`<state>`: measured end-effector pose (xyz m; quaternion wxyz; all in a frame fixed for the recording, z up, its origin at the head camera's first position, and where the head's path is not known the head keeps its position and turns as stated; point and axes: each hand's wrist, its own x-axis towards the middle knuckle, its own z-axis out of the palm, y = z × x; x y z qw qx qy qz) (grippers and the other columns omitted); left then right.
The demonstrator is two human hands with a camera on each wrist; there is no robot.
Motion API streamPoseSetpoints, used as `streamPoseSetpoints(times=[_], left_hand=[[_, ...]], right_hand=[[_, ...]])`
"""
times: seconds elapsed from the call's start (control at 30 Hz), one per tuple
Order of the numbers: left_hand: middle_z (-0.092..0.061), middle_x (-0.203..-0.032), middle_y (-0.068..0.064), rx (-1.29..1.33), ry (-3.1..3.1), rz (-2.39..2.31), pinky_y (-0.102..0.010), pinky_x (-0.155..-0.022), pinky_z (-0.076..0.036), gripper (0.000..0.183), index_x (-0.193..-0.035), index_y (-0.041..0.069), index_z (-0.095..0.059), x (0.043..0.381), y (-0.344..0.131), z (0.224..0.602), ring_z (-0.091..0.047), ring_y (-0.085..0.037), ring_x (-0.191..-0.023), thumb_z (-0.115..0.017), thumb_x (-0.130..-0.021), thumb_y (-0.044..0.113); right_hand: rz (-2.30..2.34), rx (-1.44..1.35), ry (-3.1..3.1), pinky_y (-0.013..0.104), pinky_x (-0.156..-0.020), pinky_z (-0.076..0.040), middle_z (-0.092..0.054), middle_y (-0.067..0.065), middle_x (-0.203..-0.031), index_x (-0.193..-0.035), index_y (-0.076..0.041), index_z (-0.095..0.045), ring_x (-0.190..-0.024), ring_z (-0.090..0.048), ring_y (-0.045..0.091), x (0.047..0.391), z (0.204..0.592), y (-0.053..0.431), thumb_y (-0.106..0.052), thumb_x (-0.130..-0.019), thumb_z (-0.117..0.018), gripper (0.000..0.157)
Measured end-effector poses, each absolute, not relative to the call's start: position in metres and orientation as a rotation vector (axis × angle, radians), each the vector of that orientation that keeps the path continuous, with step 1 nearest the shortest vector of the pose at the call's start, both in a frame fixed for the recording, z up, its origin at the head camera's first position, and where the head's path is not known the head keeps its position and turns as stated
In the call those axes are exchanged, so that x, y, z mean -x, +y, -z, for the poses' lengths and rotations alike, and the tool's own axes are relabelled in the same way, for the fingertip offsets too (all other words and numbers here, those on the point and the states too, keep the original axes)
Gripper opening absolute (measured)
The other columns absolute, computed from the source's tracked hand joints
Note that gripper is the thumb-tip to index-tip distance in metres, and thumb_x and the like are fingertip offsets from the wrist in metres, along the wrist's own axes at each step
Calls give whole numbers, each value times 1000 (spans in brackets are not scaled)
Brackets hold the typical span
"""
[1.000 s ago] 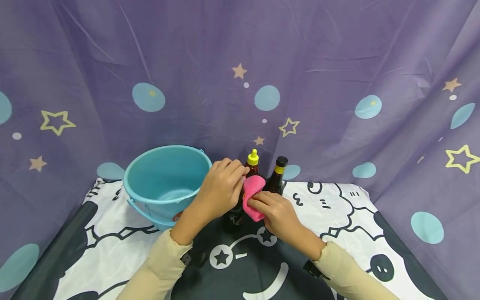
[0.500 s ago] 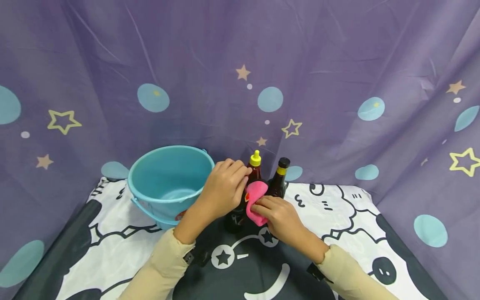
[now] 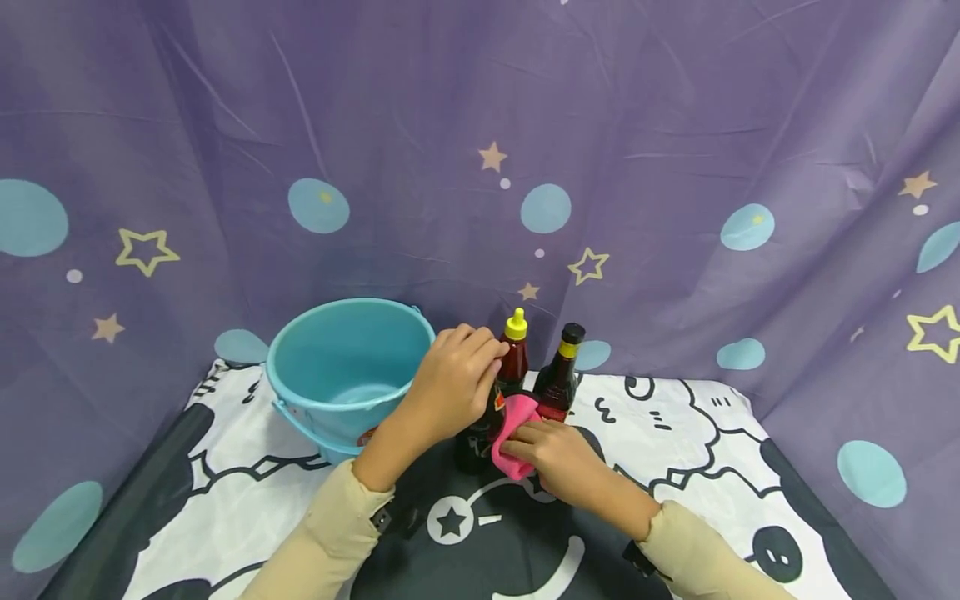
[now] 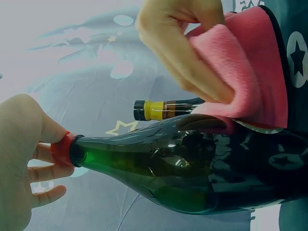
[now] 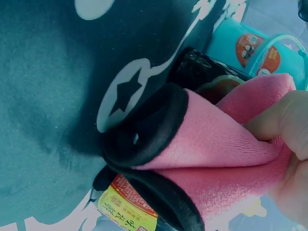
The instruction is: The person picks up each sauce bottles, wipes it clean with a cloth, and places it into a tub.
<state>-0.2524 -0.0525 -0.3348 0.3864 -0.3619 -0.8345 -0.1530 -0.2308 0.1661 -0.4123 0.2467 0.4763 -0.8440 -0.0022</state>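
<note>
My left hand (image 3: 453,375) grips a dark green glass bottle (image 4: 183,163) by its red cap (image 4: 62,150), thumb on one side and fingers on the other. The bottle stands upright on the cloth-covered table. Bunched in my right hand (image 3: 558,458) is a pink cleaning cloth (image 3: 516,437) with a black edge, which lies against the side of the bottle's body. Folds of the cloth (image 5: 216,134) hang loose below the fingers in the right wrist view. The cloth hides much of the bottle's label.
Right behind stand a red sauce bottle (image 3: 513,362) with a yellow nozzle cap and a dark bottle (image 3: 557,379) with a black cap. A blue bucket (image 3: 337,406) stands at the left. A purple curtain (image 3: 660,125) hangs behind the table.
My right hand has slid the pink cloth down along the bottle. My left hand has kept its hold at the cap. The head view has shifted slightly.
</note>
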Motion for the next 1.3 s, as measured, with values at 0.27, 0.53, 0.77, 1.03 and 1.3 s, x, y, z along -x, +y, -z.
streamPoseSetpoints(times=[0.27,0.53,0.77,1.03,1.3], left_hand=[[-64,-93,-3,903,-2116,400,-41,-86,-51,9,-103,8,-70,255,-54,336,-58,-24,-89,-63,-98,11],[-64,-93,-3,914,-2118,412,-41,-84,-52,8,-102,8,-70,253,-53,340,-58,-23,-88,-65,-96,11],[-64,-93,-3,910,-2092,424,-42,-84,-51,9,-103,8,-70,253,-53,340,-58,-24,-88,-66,-95,10],[-65,-95,-3,934,-2114,387,-40,-86,-52,12,-106,9,-70,254,-52,336,-58,-23,-90,-66,-96,13],[-64,-93,-3,930,-2128,387,-40,-85,-51,8,-103,9,-69,253,-53,334,-58,-23,-90,-66,-96,13]], right_hand=[[210,-1446,-2478,33,-97,-55,-76,-6,-113,-117,-21,-76,-108,-69,13,234,421,162,-4,-77,-84,44],[236,-1532,-2546,33,-98,-54,-76,-8,-114,-117,-23,-77,-109,-68,11,229,433,165,1,-83,-76,41],[-25,-1540,-2587,31,-97,-55,-76,-7,-113,-114,-19,-78,-110,-70,11,232,416,175,3,-78,-81,42],[-543,-1268,-2674,40,-92,-58,-74,1,-120,-119,-15,-75,-113,-69,20,238,380,200,26,-72,-53,65],[-845,-991,-2487,22,-54,-43,-74,6,-104,-118,-10,-74,-68,-50,8,248,341,228,21,-75,-55,56]])
